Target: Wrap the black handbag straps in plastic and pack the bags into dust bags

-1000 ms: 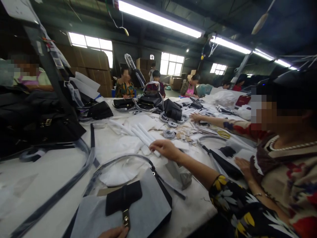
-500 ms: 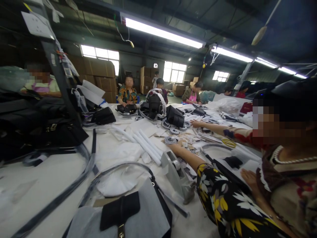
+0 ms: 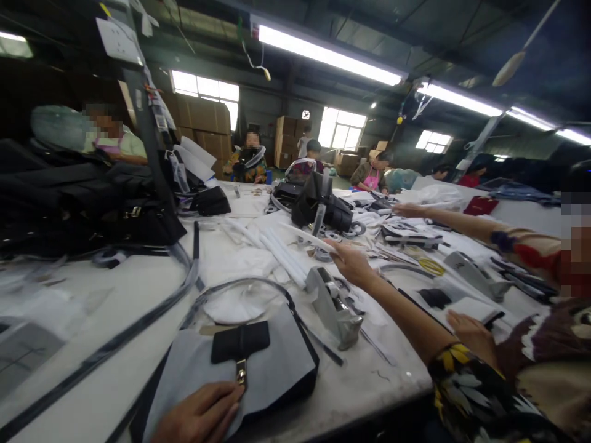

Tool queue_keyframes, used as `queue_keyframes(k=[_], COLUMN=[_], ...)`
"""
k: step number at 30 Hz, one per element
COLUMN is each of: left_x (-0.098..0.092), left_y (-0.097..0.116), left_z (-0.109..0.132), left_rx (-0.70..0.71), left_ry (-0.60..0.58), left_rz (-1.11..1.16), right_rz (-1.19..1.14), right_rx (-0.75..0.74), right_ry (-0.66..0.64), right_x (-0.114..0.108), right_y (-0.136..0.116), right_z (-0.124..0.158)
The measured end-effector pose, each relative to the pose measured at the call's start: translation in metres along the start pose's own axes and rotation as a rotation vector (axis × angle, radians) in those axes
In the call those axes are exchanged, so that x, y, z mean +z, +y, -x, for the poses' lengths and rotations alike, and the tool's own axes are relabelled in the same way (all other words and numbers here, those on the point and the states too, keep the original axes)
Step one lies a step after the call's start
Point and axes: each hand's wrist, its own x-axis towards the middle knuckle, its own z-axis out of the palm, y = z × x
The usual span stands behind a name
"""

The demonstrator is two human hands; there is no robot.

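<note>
My left hand (image 3: 201, 415) lies at the bottom edge, fingers flat on a black bag wrapped in grey cloth (image 3: 277, 369), its fingertips by the metal clasp of the bag's black tab (image 3: 240, 341). My right hand (image 3: 351, 263), on an arm in a black and yellow flowered sleeve, reaches across the white table (image 3: 129, 295). It pinches one end of a thin white strip (image 3: 305, 237) that sticks out to the left. Just below that hand stands a grey tape dispenser (image 3: 335, 304). White rolled sticks (image 3: 281, 255) lie beside it.
A co-worker at the right rests a hand (image 3: 468, 332) on the table and stretches an arm (image 3: 443, 215) across it. Black bags (image 3: 318, 206), straps (image 3: 184, 283), tape rolls and a second dispenser (image 3: 475, 274) litter the table. More black bags (image 3: 83, 209) are piled at the left. Other people sit at the far end.
My right hand has lifted from the table beyond the dispenser and now holds the white strip. My left hand has come up onto the wrapped bag. The view has swung to the right.
</note>
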Motion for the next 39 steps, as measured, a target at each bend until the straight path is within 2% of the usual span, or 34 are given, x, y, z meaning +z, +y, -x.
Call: queue_keyframes(k=[2, 5, 7, 9, 12, 14, 20, 23, 25, 28, 29, 31, 34, 36, 39], left_x=[-0.001, 0.000, 0.000, -0.001, -0.004, -0.005, -0.005, -0.014, -0.024, -0.036, -0.037, -0.033, -0.011, 0.006, 0.023], left_y=[0.006, 0.011, 0.013, 0.014, 0.016, 0.017, 0.017, 0.029, 0.043, 0.061, 0.063, 0.060, 0.043, 0.031, 0.020], left_z=[0.000, 0.003, 0.005, 0.005, 0.003, 0.002, 0.004, 0.004, 0.000, -0.012, -0.017, -0.021, -0.011, 0.002, 0.020], left_rx=[-0.041, -0.098, -0.133, -0.155, -0.159, -0.154, -0.153, -0.151, -0.156, -0.159, -0.155, -0.131, -0.076, -0.066, -0.049], left_ry=[0.012, -0.010, -0.023, -0.034, -0.054, -0.055, -0.050, -0.053, 0.003, 0.148, 0.144, 0.041, -0.147, -0.184, -0.175], left_rz=[0.007, 0.019, 0.015, 0.016, 0.034, 0.039, 0.012, -0.005, -0.026, -0.074, -0.109, -0.221, -0.389, -0.454, -0.524], right_rz=[-0.149, -0.303, -0.241, -0.127, -0.022, -0.013, -0.032, -0.053, -0.078, -0.111, -0.122, -0.149, -0.209, -0.277, -0.470], right_rx=[-0.234, -0.599, -0.718, -0.728, -0.663, -0.653, -0.699, -0.731, -0.738, -0.724, -0.719, -0.712, -0.695, -0.683, -0.722], right_ry=[-0.010, -0.085, -0.147, -0.203, -0.237, -0.209, -0.172, -0.175, -0.180, -0.209, -0.219, -0.238, -0.275, -0.306, -0.359], right_x=[0.002, 0.021, 0.041, 0.064, 0.091, 0.100, 0.105, 0.108, 0.109, 0.111, 0.111, 0.113, 0.114, 0.110, 0.092], right_y=[-0.041, -0.102, -0.131, -0.146, -0.148, -0.142, -0.130, -0.127, -0.125, -0.123, -0.123, -0.123, -0.123, -0.119, -0.109], right_z=[0.030, 0.072, 0.094, 0.111, 0.129, 0.136, 0.144, 0.144, 0.144, 0.142, 0.142, 0.141, 0.142, 0.141, 0.131])
